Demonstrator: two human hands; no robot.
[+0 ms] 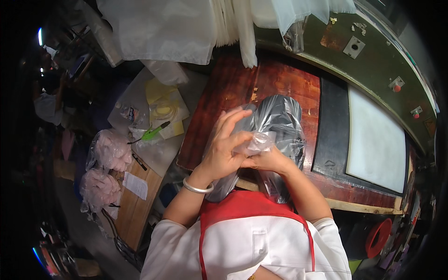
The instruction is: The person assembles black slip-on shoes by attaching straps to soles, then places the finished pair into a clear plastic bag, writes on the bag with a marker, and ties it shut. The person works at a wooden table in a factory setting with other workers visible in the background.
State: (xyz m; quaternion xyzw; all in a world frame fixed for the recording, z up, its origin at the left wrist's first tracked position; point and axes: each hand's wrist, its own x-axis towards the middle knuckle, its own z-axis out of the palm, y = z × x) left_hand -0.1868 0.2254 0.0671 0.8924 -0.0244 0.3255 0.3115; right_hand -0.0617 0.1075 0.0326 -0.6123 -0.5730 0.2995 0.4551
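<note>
Dark, rounded items in clear plastic bags (pixel 281 116) lie in front of me on a reddish-brown wooden table (pixel 294 84). The film is glossy and wrinkled, so the kind of item inside cannot be told. A bunched end of clear plastic (pixel 260 143) stands up between my hands. My left hand (pixel 223 148), with a silvery bangle at its wrist, pinches at this bunch with thumb and forefinger while its other fingers are stretched out. My right hand (pixel 269 159) is closed round the base of the bunch, its fingertips partly hidden by plastic.
Left of the table are green-handled snips (pixel 154 132), a yellow sheet (pixel 158 91), bagged pink goods (pixel 112 149) and a white paper (pixel 135 185). Clear bags (pixel 158 28) hang overhead. A white board (pixel 376 137) lies on a black mat (pixel 330 126) beside a green machine (pixel 336 44).
</note>
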